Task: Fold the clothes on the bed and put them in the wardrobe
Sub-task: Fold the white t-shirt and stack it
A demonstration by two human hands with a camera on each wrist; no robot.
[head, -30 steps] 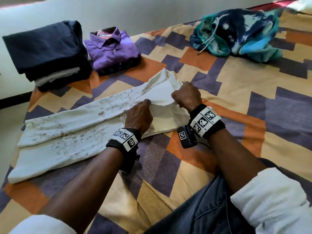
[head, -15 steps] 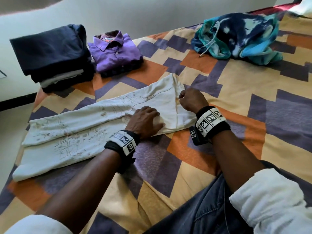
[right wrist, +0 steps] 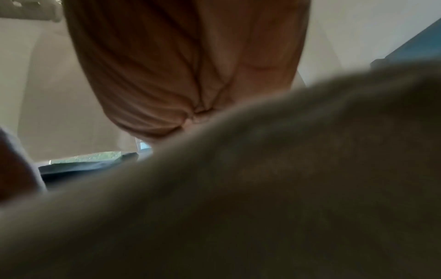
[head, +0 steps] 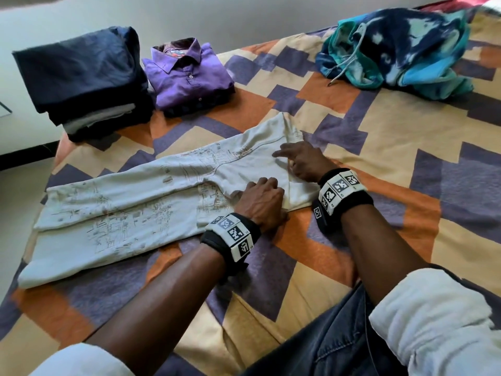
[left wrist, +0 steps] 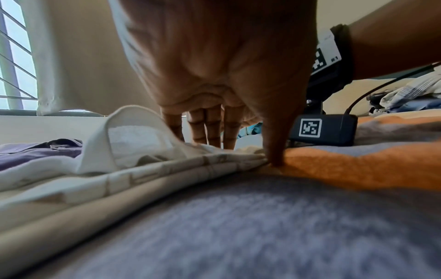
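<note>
Cream cloth under both hands: the left hand presses curled fingers onto the printed cream garment, thumb at its near hem, while the right hand lies flatter, fingers spread, smoothing the end at frame centre. Folding appears mid-step; next, likely doubling it lengthwise. Folded dark stack and purple shirt wait upper left.

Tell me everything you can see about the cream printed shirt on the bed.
The cream shirt looks like soft cotton with a faint brown sketch print. It lies flat on the patchwork bedspread, folded lengthwise into a long strip. The left hand presses its near edge, the right hand rests on its right end.
</note>
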